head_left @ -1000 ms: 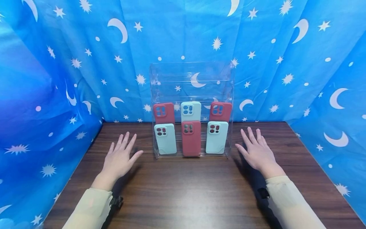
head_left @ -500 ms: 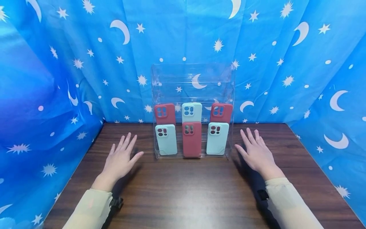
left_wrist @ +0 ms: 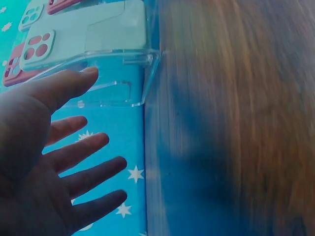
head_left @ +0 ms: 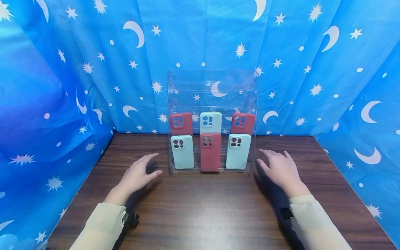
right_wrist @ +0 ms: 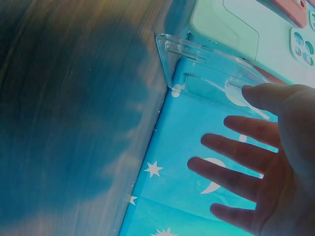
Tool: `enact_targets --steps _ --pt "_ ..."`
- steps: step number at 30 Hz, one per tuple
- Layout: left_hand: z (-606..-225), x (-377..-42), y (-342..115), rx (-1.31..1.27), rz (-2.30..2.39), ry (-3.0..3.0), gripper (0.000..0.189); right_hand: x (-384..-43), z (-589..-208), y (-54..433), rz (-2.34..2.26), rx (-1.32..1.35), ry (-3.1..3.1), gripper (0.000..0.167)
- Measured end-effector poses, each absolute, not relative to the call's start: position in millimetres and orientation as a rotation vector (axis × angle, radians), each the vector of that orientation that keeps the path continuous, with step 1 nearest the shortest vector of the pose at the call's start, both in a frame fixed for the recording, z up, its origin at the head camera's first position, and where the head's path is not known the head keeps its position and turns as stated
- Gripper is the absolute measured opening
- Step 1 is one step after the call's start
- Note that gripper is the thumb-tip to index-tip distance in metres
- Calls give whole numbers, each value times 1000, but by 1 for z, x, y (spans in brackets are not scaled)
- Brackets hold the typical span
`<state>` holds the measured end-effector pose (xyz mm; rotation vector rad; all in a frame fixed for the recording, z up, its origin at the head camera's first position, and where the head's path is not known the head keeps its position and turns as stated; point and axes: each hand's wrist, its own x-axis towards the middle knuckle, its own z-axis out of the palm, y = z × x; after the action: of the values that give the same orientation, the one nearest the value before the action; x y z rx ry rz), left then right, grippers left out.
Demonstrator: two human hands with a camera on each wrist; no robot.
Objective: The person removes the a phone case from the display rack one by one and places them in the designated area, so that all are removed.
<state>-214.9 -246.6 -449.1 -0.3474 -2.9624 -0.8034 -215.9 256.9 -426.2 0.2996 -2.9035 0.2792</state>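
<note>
A clear tiered display rack [head_left: 193,99] stands at the back middle of the table. On its lowest tier are a mint phone case [head_left: 184,156], a red phone case [head_left: 210,156] and another mint phone case [head_left: 237,156]. Behind them sit two red cases with a mint case [head_left: 216,127] between. My left hand [head_left: 134,177] is just left of the rack, thumb apart from the fingers, holding nothing. Fingers spread, my right hand [head_left: 281,170] is close to the rack's right side, also holding nothing. Both wrist views show the thumb overlapping the rack's clear side panel [left_wrist: 113,93].
The dark wood-grain table [head_left: 200,205] reaches back to a blue curtain [head_left: 200,31] with white moons and stars, which also encloses the left and right sides. The rack's upper tiers are see-through. A small black device [head_left: 132,219] sits under the left sleeve.
The left hand has turned and moved right toward the rack, its fingers now pointing inward. The right hand's fingers have bent and tilted toward the rack. The phone cases have stayed in place.
</note>
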Motion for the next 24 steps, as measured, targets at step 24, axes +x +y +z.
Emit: enact_targets --steps 24 --pt "-461 -239 -216 -479 -1112 -2903 76 -212 -414 241 357 306 -2638 25"
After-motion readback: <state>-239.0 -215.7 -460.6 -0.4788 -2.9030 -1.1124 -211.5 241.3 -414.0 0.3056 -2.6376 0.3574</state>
